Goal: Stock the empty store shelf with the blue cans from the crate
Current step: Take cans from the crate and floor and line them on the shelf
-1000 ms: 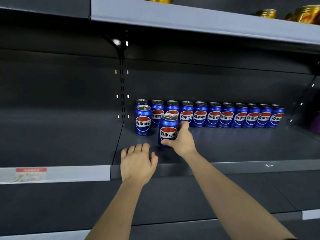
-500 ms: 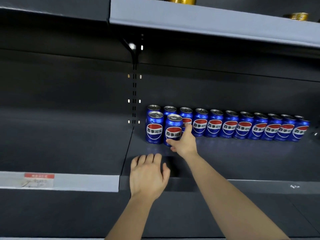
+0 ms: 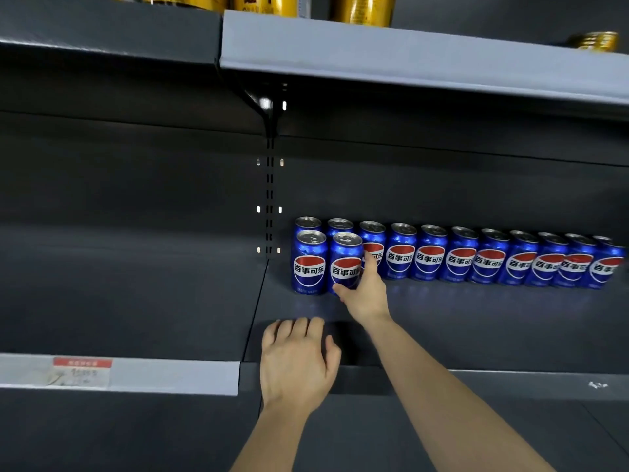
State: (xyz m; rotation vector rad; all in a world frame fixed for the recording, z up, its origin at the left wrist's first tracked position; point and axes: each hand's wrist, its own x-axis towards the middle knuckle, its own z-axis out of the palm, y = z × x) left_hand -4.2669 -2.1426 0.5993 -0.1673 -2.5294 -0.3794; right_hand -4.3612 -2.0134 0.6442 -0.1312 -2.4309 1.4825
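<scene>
Can (image 3: 345, 264) stands on the shelf (image 3: 476, 335), held in the right hand (image 3: 366, 291). A second can (image 3: 309, 264) stands just left of the grip. Left hand (image 3: 296, 362) lies flat and loose, nearer than the grip.

Blue cans (image 3: 429, 258) stand upright along the shelf (image 3: 476, 328) back, two more in front at left.

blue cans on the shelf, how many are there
13. Eleven in a back row across the shelf; two in front at its left end: the front-left can stands free, the front-right can is held by the right hand. None seem fully hidden.
</scene>
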